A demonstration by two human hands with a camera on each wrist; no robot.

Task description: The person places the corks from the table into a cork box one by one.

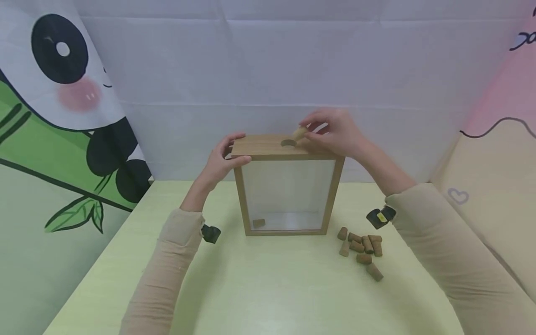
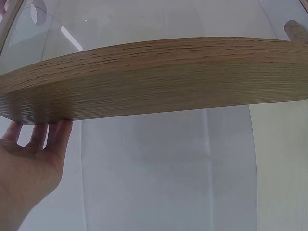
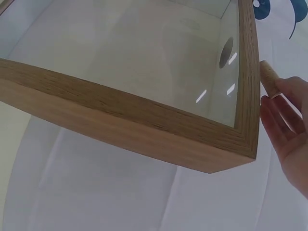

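Left hand (image 1: 224, 160) grips the frame box's (image 1: 288, 184) top corner at 9 o'clock, steadying it upright, while right hand (image 1: 335, 132) pinches a cork (image 1: 299, 133) beside the hole (image 1: 288, 143), spare corks (image 1: 362, 249) on the surface (image 1: 268, 279) at 4 o'clock.

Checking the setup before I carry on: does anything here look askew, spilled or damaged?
Nothing stands out. The box stands upright, left hand gripping its corner, right hand pinching a cork by the top hole. One cork lies inside; the loose corks lie on the table.

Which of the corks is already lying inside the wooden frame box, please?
The single cork at the box's bottom left corner, behind the glass; the others lie loose on the table or in the right hand.
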